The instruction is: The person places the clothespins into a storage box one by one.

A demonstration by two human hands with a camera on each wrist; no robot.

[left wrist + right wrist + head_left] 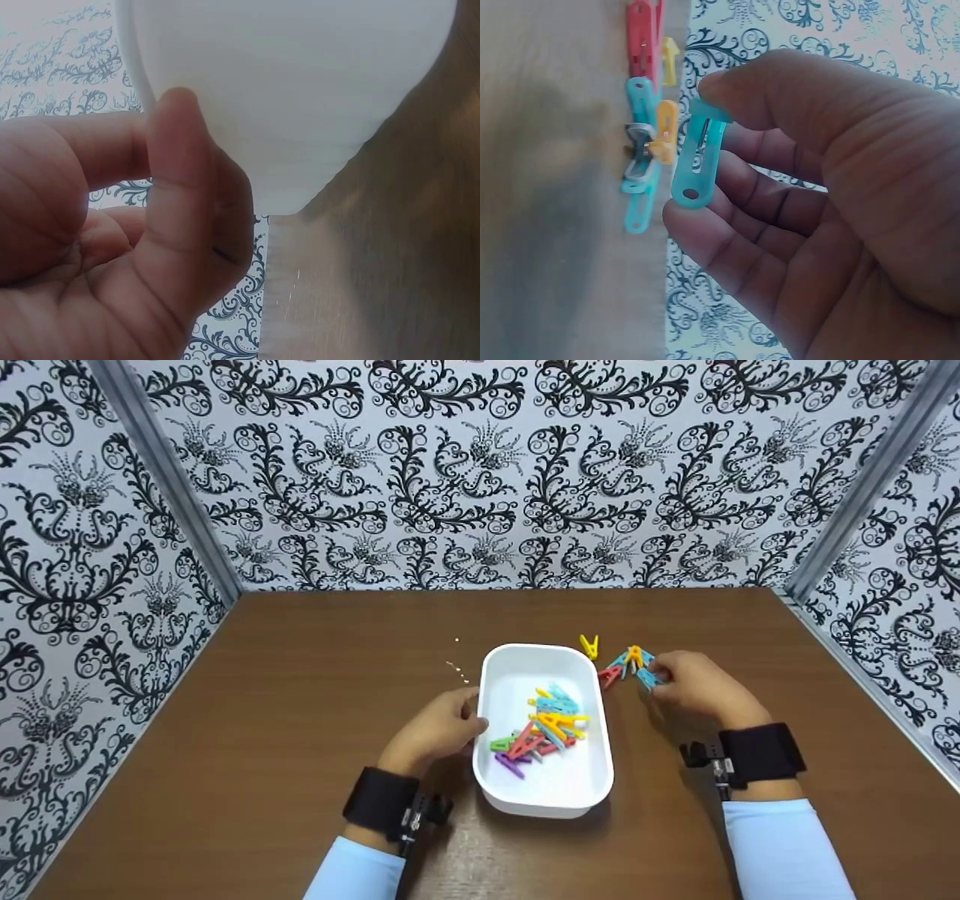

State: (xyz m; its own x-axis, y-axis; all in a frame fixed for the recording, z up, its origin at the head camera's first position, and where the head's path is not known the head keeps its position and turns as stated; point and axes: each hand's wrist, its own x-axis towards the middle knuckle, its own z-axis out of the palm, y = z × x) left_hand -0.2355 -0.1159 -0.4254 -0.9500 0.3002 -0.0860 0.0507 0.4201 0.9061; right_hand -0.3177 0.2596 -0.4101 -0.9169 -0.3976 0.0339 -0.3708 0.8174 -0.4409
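A white plastic tub [534, 664] stands on the table in front of me, holding a pile of clothespins [551, 724] in blue, orange, red, green and purple. My left hand [437, 726] pinches its left rim; in the left wrist view the thumb [180, 150] presses on the white wall [285, 90]. To the right of the tub, my right hand [697, 686] holds a light blue clothespin [697, 165] between thumb and fingers. Just beside that hand lie more clothespins: a red one [610, 675], an orange one [635, 655], blue ones and a greyish one [639, 154].
Behind the loose group lies a yellow clothespin [589, 647], near the tub's far right corner. Small pale specks [454, 666] dot the brown table [300, 735] left of the tub. Patterned walls [480, 510] enclose the table at the back and both sides.
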